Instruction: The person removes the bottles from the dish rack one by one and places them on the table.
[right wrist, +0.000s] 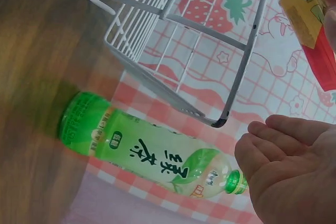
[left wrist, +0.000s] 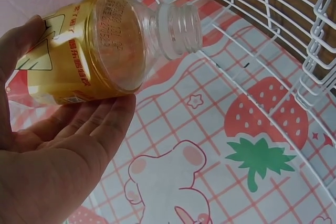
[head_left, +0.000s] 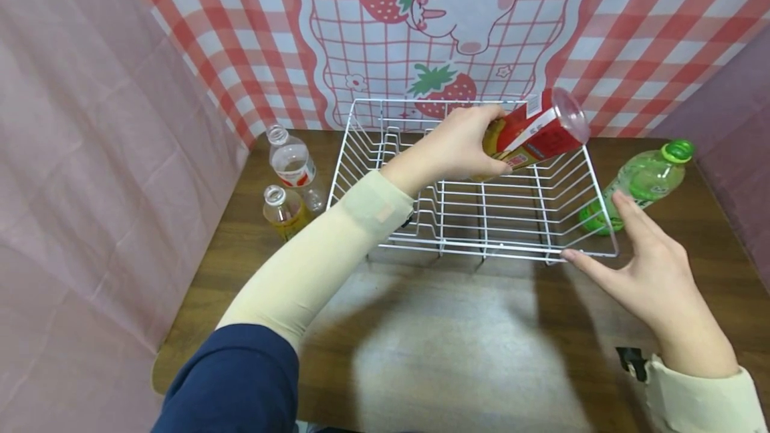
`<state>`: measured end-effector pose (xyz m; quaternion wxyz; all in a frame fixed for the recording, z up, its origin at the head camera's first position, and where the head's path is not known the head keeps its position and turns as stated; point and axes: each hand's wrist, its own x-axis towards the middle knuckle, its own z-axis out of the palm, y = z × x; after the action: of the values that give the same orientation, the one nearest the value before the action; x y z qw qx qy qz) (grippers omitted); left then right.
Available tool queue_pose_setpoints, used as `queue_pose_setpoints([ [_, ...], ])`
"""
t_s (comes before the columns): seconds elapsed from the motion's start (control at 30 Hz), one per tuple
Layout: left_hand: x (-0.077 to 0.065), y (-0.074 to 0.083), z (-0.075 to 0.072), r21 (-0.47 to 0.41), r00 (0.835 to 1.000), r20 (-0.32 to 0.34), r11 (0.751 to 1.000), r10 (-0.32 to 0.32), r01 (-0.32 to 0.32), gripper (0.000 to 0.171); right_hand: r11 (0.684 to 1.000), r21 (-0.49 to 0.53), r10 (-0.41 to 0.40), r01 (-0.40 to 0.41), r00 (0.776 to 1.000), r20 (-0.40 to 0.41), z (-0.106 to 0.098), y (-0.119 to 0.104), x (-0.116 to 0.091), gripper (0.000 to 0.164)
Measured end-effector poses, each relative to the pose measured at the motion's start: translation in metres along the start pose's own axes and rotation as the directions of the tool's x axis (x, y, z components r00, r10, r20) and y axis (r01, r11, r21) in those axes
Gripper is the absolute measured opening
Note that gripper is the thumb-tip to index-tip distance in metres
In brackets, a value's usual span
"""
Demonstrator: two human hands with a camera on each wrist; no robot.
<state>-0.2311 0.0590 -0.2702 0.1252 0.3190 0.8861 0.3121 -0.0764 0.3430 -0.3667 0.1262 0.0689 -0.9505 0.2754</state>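
My left hand (head_left: 457, 149) grips a plastic drink bottle (head_left: 532, 132) with a red and yellow label, holding it sideways over a white wire dish rack (head_left: 502, 246). The bottle's clear base points right in the head view; its uncapped neck (left wrist: 181, 30) shows in the left wrist view. At the rack's front right corner, my right hand (head_left: 652, 272) is spread with nothing in it, its thumb tip close to the front rail. Beside that hand, a green-capped tea bottle (head_left: 652, 176) stands right of the rack; its green label (right wrist: 147, 150) faces the right wrist view.
Left of the rack stand two uncapped bottles, a clear one (head_left: 291, 162) and a yellow-labelled one (head_left: 285, 212). The wooden table (head_left: 240, 286) meets a checked strawberry cloth (head_left: 373, 39) behind and pink curtains (head_left: 78, 172) at the side.
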Motion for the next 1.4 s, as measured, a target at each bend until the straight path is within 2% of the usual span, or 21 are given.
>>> queue_pose_setpoints([
  [0.13, -0.001, 0.001, 0.0, -0.001, 1.0, 0.008, 1.0, 0.016, -0.016, 0.077, 1.0, 0.007, -0.002, 0.002, 1.0, -0.002, 0.0, -0.002, 0.001, 0.109],
  [0.37, -0.002, 0.004, 0.0, 0.087, 0.999, 0.025, 0.995, 0.039, -0.041, 0.077, 0.999, 0.001, -0.032, 0.032, 0.999, -0.034, 0.001, -0.004, 0.002, 0.11],
  [0.6, -0.005, 0.005, 0.004, 0.124, 0.997, 0.035, 0.989, 0.072, -0.076, 0.068, 0.999, 0.003, -0.048, 0.048, 0.998, -0.05, 0.0, -0.005, 0.001, 0.111],
  [0.8, -0.005, 0.005, 0.007, 0.163, 0.992, 0.055, 0.98, 0.111, -0.119, 0.068, 0.999, -0.002, -0.042, 0.042, 0.998, -0.05, -0.002, -0.007, 0.001, 0.113],
  [1.4, -0.009, 0.009, 0.017, 0.258, 0.984, 0.119, 0.952, 0.136, -0.163, 0.068, 0.993, 0.001, -0.114, 0.115, 0.982, -0.153, -0.009, -0.017, 0.002, 0.113],
])
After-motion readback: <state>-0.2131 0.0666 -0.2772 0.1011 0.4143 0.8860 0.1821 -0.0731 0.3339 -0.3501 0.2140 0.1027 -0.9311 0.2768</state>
